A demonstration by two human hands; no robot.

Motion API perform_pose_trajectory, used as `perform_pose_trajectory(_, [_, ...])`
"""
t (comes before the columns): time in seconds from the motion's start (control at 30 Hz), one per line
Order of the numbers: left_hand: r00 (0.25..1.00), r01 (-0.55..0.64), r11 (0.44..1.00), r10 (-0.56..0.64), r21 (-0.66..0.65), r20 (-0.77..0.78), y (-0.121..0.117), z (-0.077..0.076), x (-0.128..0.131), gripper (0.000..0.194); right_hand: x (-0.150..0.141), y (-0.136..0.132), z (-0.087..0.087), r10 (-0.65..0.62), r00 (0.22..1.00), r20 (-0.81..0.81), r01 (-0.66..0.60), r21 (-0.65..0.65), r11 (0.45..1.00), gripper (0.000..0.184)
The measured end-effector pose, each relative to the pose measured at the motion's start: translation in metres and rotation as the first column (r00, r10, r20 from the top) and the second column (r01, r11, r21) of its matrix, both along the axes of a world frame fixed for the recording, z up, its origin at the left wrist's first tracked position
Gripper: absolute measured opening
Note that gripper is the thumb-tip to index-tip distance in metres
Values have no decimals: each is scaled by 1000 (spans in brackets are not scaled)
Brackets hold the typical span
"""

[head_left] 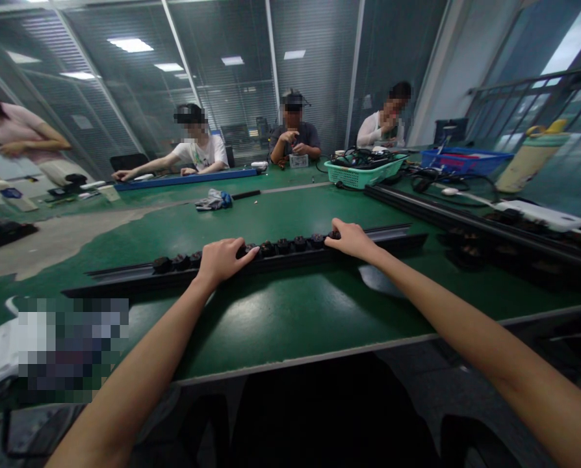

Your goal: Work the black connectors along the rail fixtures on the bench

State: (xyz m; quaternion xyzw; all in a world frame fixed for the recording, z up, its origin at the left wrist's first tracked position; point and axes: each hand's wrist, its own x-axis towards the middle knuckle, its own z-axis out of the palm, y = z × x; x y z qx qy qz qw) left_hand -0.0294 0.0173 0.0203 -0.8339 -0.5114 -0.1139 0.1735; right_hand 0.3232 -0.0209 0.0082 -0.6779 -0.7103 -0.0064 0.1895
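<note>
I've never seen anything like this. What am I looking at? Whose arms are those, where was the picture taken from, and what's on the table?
This picture comes from a camera worn on a person's head, looking forward and down, so the two bare arms are that person's own. No robot is involved. The left hand and right hand lie on a row of small black parts set along a long dark rail, on a green workbench. Neither hand clearly grips anything. Farther off sit a green basket of cables and a blue tray. Other people sit across the bench, including one in a dark shirt.
</note>
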Motion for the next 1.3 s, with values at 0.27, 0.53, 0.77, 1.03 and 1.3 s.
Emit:
perform_pose_trajectory(0.27, [1000,-5,1000,5,3,-13,0,0,0,69,4,0,1,-11,1000,-6,11,-18,1000,20])
perform_pose_trajectory(0.53, [1000,-2,1000,2,-2,-10,-1,1,0,69,12,4,1,-23,1000,6,23,-38,999,21])
perform_pose_trajectory(0.77, [1000,-5,1000,5,-9,-6,-2,2,1,68,15,4,3,-24,999,-21,23,-48,999,20])
perform_pose_trajectory(1.03, [1000,-11,1000,11,-6,-16,-2,2,1,69,23,6,3,-43,999,-8,43,-61,997,20])
perform_pose_trajectory(1.3, [1000,-11,1000,11,-5,-15,-2,2,1,70,37,8,4,-71,997,3,71,-93,993,20])
